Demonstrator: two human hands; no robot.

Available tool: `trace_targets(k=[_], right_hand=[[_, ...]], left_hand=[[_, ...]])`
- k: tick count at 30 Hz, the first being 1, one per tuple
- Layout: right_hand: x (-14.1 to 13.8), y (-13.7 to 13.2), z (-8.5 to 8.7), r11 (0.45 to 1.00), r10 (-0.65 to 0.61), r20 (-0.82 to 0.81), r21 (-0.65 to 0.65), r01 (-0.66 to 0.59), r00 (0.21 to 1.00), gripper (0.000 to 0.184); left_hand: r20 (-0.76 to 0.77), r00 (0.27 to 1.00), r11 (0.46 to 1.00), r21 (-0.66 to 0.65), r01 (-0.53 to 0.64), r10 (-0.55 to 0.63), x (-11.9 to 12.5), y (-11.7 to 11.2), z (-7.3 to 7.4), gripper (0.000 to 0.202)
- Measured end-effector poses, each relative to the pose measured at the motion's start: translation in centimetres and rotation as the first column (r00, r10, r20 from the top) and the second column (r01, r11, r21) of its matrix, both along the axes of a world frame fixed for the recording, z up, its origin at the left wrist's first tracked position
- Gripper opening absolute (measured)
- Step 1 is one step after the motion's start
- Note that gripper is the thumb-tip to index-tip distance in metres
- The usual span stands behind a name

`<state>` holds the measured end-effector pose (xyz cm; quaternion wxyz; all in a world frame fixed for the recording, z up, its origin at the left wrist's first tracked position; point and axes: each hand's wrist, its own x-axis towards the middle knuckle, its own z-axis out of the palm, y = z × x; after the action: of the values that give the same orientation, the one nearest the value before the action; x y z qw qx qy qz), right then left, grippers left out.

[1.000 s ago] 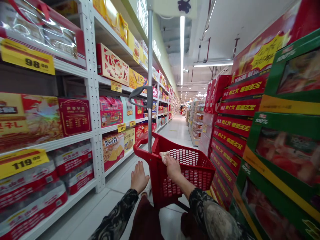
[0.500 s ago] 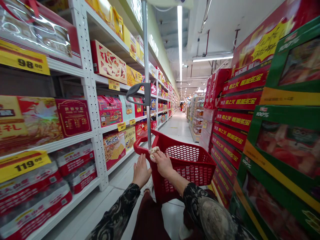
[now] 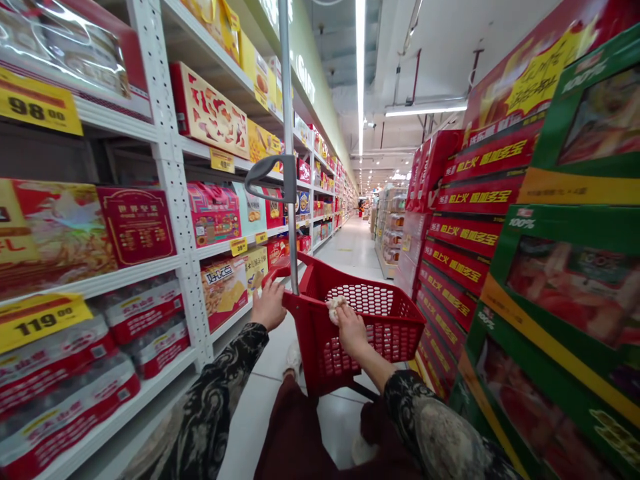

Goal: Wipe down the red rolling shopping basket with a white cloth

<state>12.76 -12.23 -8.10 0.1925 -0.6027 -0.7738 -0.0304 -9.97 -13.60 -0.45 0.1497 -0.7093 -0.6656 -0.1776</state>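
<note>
A red plastic shopping cart with a perforated basket stands in front of my legs. My left hand is at its left side, fingers curled over the red handle. Bunched under the fingers of my right hand is a crumpled white cloth, pressed against the basket's near rim. From the cart's left corner rises a metal pole that carries a grey loop-shaped grip; neither hand touches that grip.
White shelving with boxed goods and yellow price tags runs along the left. Stacked red cartons and green boxes stand close on the right. The tiled aisle stretches ahead, with a further goods rack beside it.
My right hand has slid the cloth rightward along the basket's rim, away from the pole's base. My left hand has moved up and left onto the red handle.
</note>
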Motion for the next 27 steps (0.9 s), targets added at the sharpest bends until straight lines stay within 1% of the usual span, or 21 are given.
trace_targets(k=[2,5,7,9,11,12,13,16,19,21,23,27], right_hand=[[0.0,-0.1,-0.1,1.0,-0.008,0.03,-0.013,0.008,1.0,0.052],[0.7,-0.3,-0.1,0.999,0.023,0.077,-0.025,-0.021,0.997,0.054],[1.2,-0.5,-0.1,0.999,0.027,0.064,-0.027,-0.026,0.998,0.055],[1.1,-0.6,0.0,1.0,-0.015,-0.001,-0.012,0.015,1.0,0.054],[0.2,-0.7,0.3,0.998,-0.057,-0.09,0.028,0.06,0.994,0.051],[-0.6,-0.8,0.5,0.997,-0.052,-0.129,0.055,0.06,0.99,0.05],[-1.5,-0.9,0.8,0.995,-0.026,-0.16,0.086,0.04,0.987,0.048],[-4.5,-1.4,1.8,0.981,0.107,-0.216,0.183,-0.067,0.97,0.047],[-5.9,-1.7,2.3,0.964,0.176,-0.225,0.235,-0.122,0.958,0.047],[-5.5,-1.7,2.3,0.957,0.205,-0.191,0.244,-0.156,0.96,0.047],[-4.5,-1.6,2.1,0.954,0.219,-0.161,0.241,-0.177,0.962,0.048],[-2.5,-1.2,2.0,0.966,0.177,-0.161,0.219,-0.139,0.971,0.047]], left_hand=[[0.011,1.0,0.999,0.036,-0.01,0.01,0.1,-0.2,-0.5,0.054],[0.026,0.999,0.998,0.061,-0.02,0.019,0.7,-0.7,-0.8,0.052],[0.03,0.999,0.996,0.081,-0.022,0.019,1.3,-1.2,-1.0,0.053],[0.034,0.999,0.993,0.118,-0.015,0.011,2.0,-1.7,-1.2,0.053],[0.046,0.999,0.987,0.16,-0.01,0.003,2.7,-2.1,-1.7,0.053],[0.053,0.999,0.984,0.178,-0.007,-0.002,3.0,-2.2,-1.9,0.053],[0.06,0.998,0.981,0.193,-0.007,-0.005,3.3,-2.4,-2.1,0.052],[0.066,0.998,0.976,0.219,-0.002,-0.013,3.9,-2.7,-2.5,0.052],[0.05,0.998,0.975,0.222,0.018,-0.03,4.1,-3.2,-2.5,0.053],[0.041,0.999,0.975,0.222,0.023,-0.033,4.2,-3.5,-2.3,0.052],[0.037,0.999,0.975,0.22,0.017,-0.026,4.4,-3.8,-2.2,0.052],[0.023,0.999,0.978,0.207,0.021,-0.026,5.1,-4.2,-2.1,0.052]])
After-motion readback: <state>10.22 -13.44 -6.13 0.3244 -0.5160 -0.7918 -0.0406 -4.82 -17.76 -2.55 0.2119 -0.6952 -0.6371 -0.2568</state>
